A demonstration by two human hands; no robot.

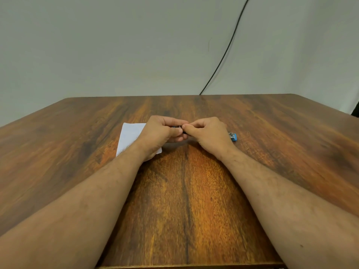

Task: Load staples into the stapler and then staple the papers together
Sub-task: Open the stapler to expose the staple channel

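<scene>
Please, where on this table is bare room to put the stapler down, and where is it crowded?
Bare wood lies between the two forearms near the front edge of the table, at the far side toward the wall, and left of the papers. It is crowded at the middle: left hand and right hand meet on the stapler, with a blue box beside the right hand.

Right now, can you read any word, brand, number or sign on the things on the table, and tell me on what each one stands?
No text can be read.
Paper: white, no print visible.
Small blue box beside the right hand: no legible label.
Dark item held between the left hand and the right hand: mostly hidden, nothing legible.
</scene>
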